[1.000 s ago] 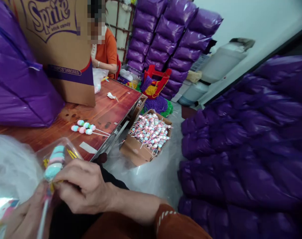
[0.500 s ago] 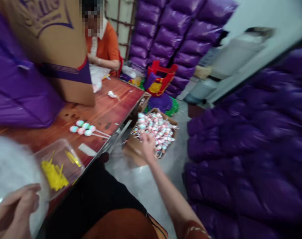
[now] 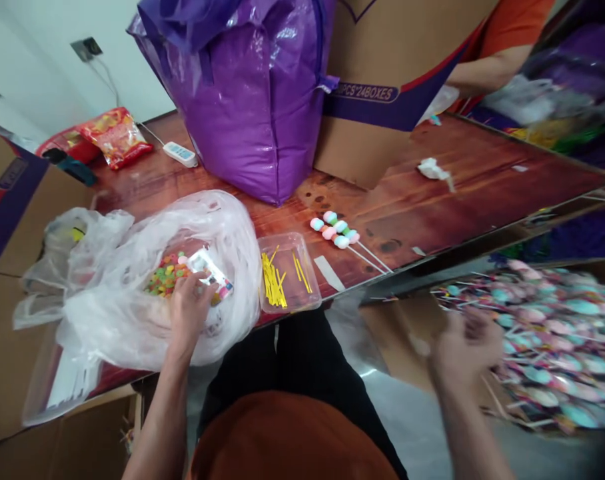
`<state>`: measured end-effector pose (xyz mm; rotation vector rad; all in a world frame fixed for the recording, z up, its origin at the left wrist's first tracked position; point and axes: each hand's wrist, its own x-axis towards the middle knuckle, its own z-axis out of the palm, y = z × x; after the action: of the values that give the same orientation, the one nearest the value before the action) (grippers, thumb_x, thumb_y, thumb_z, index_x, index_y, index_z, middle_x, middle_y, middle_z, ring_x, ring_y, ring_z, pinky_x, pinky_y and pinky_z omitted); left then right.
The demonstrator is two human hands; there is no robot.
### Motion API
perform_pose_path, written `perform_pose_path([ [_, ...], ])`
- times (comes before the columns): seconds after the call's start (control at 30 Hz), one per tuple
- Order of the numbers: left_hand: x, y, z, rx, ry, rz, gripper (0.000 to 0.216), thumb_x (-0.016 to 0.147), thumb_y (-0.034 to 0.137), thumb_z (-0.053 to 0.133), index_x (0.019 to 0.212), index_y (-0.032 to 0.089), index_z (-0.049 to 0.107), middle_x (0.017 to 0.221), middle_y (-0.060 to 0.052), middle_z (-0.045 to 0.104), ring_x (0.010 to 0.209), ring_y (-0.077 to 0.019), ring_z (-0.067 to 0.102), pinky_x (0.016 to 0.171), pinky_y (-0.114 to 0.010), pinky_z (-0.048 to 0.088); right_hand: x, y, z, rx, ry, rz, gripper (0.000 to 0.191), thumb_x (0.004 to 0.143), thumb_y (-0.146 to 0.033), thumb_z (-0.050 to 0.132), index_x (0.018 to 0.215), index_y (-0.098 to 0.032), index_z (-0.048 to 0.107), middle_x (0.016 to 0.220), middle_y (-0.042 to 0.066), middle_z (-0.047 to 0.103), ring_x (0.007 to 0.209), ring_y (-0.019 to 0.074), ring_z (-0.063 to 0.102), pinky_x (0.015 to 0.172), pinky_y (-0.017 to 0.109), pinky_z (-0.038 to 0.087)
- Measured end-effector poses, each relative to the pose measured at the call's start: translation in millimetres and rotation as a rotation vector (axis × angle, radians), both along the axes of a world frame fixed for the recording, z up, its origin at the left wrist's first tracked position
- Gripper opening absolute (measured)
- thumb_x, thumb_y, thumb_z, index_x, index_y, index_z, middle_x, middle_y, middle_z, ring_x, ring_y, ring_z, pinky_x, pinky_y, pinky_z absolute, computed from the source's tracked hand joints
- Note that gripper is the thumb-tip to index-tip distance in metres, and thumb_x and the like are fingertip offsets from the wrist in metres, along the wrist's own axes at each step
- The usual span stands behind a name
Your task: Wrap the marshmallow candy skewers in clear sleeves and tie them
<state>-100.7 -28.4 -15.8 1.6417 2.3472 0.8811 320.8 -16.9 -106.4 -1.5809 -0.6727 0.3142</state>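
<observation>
My left hand [image 3: 188,307] reaches into an open clear plastic bag [image 3: 102,320], fingers apart and bent over a small white printed packet [image 3: 207,265]. Beside those fingers lie ring-shaped gummy candies [image 3: 166,275] in green, yellow and red. My right hand [image 3: 465,347], smeared by motion, is at the near side of a cardboard box [image 3: 412,323] full of wrapped candy sticks [image 3: 557,327]; whether it holds anything is unclear. Between the hands, pastel marshmallow skewers [image 3: 335,230] lie on the table [image 3: 262,223], next to a clear tray [image 3: 302,303] of yellow twist ties [image 3: 272,283].
A big purple bag [image 3: 252,107] and a tall carton [image 3: 352,147] stand at the back of the table. A red snack packet [image 3: 115,137] and a white power strip [image 3: 180,154] lie at the left. A co-worker's arm [image 3: 492,70] shows behind the carton.
The view has swung left. My left hand has moved into the plastic bag among the candies. My right hand is still by the box of candy sticks, now blurred.
</observation>
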Motion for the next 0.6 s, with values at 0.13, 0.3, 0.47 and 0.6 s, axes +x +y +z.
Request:
perform_pose_path([
  [0.13, 5, 14, -1.9, -0.066, 0.078, 0.022, 0.017, 0.079, 0.034, 0.066, 0.087, 0.020, 0.071, 0.087, -0.004, 0.070, 0.071, -0.0187, 0.059, 0.076, -0.034, 0.043, -72, -30, -5.7, -0.025, -0.147, 0.182, 0.023, 0.089, -0.030, 0.064, 0.107, -0.017, 0.068, 0.082, 0.004, 0.059, 0.066, 0.0159, 0.053, 0.063, 0.034, 0.044],
  [0.3, 3, 11, 2.7, 0.020, -0.232, 0.091, 0.018, 0.080, 0.037, 0.066, 0.079, 0.020, 0.069, 0.067, 0.000, 0.064, 0.057, -0.0141, 0.052, 0.060, -0.028, 0.040, -144, -50, 51.1, 0.206, -0.387, 0.522, 0.024, 0.091, -0.012, 0.058, 0.112, -0.020, 0.065, 0.089, 0.005, 0.064, 0.077, 0.0174, 0.060, 0.068, 0.032, 0.050],
  [0.47, 27, -11, 25.8, 0.176, -0.620, 0.072, 0.023, 0.079, 0.042, 0.070, 0.080, 0.020, 0.065, 0.052, 0.005, 0.048, 0.045, -0.0098, 0.038, 0.044, -0.023, 0.029, -189, -37, 93.9, 0.174, -0.192, 0.881, 0.016, 0.093, -0.017, 0.058, 0.106, -0.020, 0.066, 0.092, 0.005, 0.067, 0.075, 0.0154, 0.062, 0.069, 0.030, 0.053],
  [0.6, 57, -22, 41.9, 0.207, -0.755, -0.071, 0.021, 0.079, 0.040, 0.074, 0.078, 0.020, 0.066, 0.055, 0.004, 0.052, 0.049, -0.0093, 0.043, 0.046, -0.022, 0.032, -227, -14, 106.7, -0.004, 0.229, 1.097, 0.023, 0.084, -0.031, 0.070, 0.104, -0.019, 0.067, 0.090, 0.003, 0.069, 0.060, 0.0103, 0.056, 0.056, 0.024, 0.049],
])
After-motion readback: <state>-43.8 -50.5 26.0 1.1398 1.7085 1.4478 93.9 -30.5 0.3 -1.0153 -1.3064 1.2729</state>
